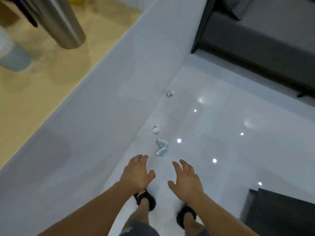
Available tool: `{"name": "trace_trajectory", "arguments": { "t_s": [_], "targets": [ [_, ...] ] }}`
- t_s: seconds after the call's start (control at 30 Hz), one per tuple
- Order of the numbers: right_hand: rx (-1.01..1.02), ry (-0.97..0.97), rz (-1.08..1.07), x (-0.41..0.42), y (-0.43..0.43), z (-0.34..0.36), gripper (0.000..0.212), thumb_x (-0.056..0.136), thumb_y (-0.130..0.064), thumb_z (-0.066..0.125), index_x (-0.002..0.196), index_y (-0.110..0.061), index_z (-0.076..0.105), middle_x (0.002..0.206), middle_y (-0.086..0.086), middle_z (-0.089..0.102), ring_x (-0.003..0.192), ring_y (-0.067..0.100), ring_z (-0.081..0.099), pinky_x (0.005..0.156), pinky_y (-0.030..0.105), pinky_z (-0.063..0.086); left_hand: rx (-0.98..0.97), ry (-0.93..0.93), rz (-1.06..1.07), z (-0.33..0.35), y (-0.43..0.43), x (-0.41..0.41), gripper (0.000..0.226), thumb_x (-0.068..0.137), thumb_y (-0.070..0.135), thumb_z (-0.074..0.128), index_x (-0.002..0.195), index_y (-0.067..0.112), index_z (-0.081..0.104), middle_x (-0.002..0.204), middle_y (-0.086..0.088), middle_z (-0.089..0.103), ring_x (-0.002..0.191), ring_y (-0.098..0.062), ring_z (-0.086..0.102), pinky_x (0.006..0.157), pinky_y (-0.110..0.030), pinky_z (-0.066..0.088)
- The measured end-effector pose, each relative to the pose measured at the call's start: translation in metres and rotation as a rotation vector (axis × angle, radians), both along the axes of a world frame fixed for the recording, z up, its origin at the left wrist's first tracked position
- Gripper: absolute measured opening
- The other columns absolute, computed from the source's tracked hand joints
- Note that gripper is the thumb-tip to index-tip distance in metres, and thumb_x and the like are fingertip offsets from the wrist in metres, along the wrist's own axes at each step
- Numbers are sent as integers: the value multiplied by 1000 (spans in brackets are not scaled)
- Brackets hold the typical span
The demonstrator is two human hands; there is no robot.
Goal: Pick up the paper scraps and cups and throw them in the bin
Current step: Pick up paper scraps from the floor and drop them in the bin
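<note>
Both hands reach forward and down over the glossy white tiled floor, palms down. The left hand has a loose, empty grip with its fingers slightly spread. The right hand also holds nothing, its fingers nearly straight and apart.

Four crumpled white-and-pale-blue paper pieces lie on the floor in a ragged line along the foot of the broad white wall. The nearest paper piece lies just ahead of the left hand's fingertips and up-left of the right hand's, touching neither. The second paper piece sits right against it. The third paper piece lies a little beyond, and the farthest paper piece lies well apart, towards the dark grey sofa. Whether any piece is a cup or a scrap cannot be told.
</note>
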State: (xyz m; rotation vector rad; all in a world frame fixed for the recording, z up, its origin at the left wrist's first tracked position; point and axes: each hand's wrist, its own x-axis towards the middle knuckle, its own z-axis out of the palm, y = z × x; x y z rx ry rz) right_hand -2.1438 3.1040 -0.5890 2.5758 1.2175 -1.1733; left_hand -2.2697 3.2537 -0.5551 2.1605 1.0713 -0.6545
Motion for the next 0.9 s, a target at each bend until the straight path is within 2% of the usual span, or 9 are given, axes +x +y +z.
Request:
{"name": "trace_trajectory", "arguments": {
  "t_s": [0.1,0.27,0.5,0.6,0.7,0.8,0.9],
  "targets": [
    [-49,21,-12,20,22,-94,73,94,-52,43,154,-29,8,162,1,3,146,25,13,107,47,32,-61,26,-33,-93,25,33,68,92,44,48,149,16,24,156,-5,23,143,-21,19,116,-36,22],
    [-11,60,17,59,59,-269,77,92,-46,54,153,-25,12,158,5,13,139,28,23,104,42,37,-96,11,74,-261,56,81,70,91,44,54,149,17,26,153,-6,28,140,-23,27,114,-38,26],
    [98,-88,141,82,86,-468,86,78,-46,71,147,-21,27,145,10,31,120,31,43,86,42,46,-126,78,146,-451,54,87,68,90,44,56,147,18,29,149,-9,32,133,-27,37,109,-42,34],
    [149,-94,203,74,88,-515,84,73,-38,75,144,-19,34,140,11,35,111,32,47,79,42,49,-161,62,209,-495,37,75,67,89,43,57,146,19,31,145,-9,37,125,-27,44,103,-38,39],
    [199,-100,224,67,82,-537,71,77,-25,73,139,-16,41,139,13,36,108,33,49,76,42,52,-181,53,239,-516,26,67,67,89,44,57,146,18,33,144,-10,40,124,-27,46,100,-35,38],
    [240,-53,205,66,70,-541,64,80,-20,72,137,-10,43,137,15,40,108,33,50,77,43,55,-217,62,235,-521,25,65,68,90,45,56,147,19,30,147,-8,36,129,-26,42,103,-36,36],
    [333,50,166,70,63,-529,68,77,-21,76,137,-7,46,134,17,44,108,34,54,75,43,57,-279,23,269,-515,29,75,70,88,45,58,147,21,29,147,-5,36,128,-22,43,96,-27,35]
  ]
}}
